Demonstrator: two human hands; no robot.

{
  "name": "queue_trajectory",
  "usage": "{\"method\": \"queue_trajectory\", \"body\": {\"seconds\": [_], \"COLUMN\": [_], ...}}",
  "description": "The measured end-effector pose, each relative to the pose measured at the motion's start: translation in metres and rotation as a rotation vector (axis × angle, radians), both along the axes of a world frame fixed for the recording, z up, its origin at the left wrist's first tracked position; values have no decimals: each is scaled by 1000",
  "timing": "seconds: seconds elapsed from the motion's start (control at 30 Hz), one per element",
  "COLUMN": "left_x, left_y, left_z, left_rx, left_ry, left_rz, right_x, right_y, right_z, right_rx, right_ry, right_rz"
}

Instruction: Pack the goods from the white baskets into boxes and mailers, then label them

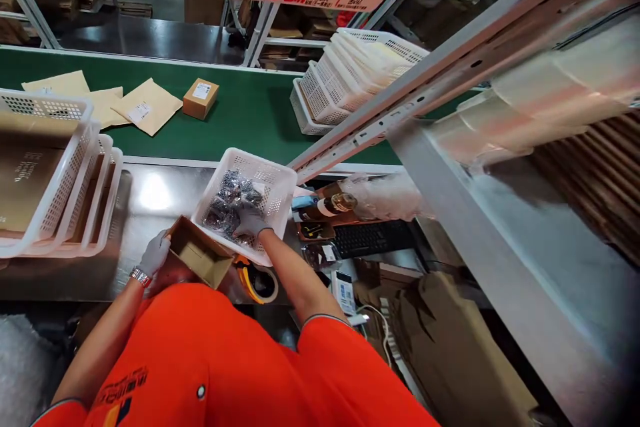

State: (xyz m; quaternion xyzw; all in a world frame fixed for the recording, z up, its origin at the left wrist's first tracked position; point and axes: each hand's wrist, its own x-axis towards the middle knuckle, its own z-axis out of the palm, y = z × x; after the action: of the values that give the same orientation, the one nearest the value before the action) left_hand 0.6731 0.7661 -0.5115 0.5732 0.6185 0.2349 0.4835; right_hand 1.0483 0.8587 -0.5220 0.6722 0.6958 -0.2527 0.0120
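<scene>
My left hand, in a pale glove, grips the left edge of an open brown cardboard box whose visible inside holds nothing. Just beyond the box, a white perforated plastic basket sits tilted on the metal bench. Several clear plastic packets with dark contents lie in it; what they contain is too small to tell. My gloved right hand reaches into the basket, its fingers closed around part of a packet and partly hidden. Between the box and my right forearm lies an orange-and-black tape dispenser with a roll of tape.
Nested white baskets holding cardboard stand left. Behind, a green conveyor belt carries padded envelopes, a small sealed carton and stacked baskets. A metal post slants across the right, near a keyboard and a bottle.
</scene>
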Motion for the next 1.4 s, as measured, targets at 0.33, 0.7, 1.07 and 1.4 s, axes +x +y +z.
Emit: {"method": "queue_trajectory", "body": {"seconds": [0.33, 0.7, 1.07, 1.4], "left_x": [1, 4, 2, 4], "left_y": [1, 2, 4, 2], "left_z": [-7, -10, -9, -6], "left_rx": [27, 34, -2, -2], "left_ry": [-45, -37, -90, -40], "left_rz": [30, 17, 36, 25], "right_x": [0, 22, -122, -97], "right_y": [-23, -15, -106, -122], "right_z": [-6, 80, 80, 94], "right_rx": [-148, 227, 94, 197], "right_ry": [50, 482, 473, 266], "right_rz": [-50, -434, 143, 352]}}
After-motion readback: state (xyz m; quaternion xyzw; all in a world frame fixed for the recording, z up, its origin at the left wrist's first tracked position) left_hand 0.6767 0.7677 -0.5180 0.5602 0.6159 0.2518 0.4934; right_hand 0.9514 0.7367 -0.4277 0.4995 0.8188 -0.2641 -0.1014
